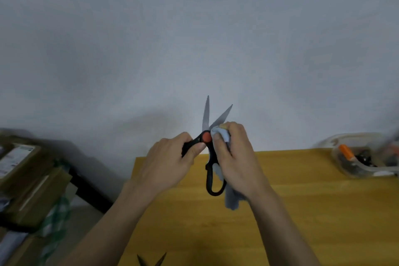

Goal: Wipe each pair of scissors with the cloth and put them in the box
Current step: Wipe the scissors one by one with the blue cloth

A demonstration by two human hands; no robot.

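While left hand grips one open scissors | right hand clutches one cloth | second scissors' tips nearside

both forearms come in from 6 o'clock, bare, raised above the surface. left hand curled tight, thumb pointing to 2 o'clock, clamping a scissors handle. right hand at its 3 o'clock, fingers folded over cloth, knuckles up.

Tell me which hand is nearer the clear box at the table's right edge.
Right. The right hand, holding the cloth against the scissors, sits between them and the clear box; the left hand grips a handle on the scissors' far side.
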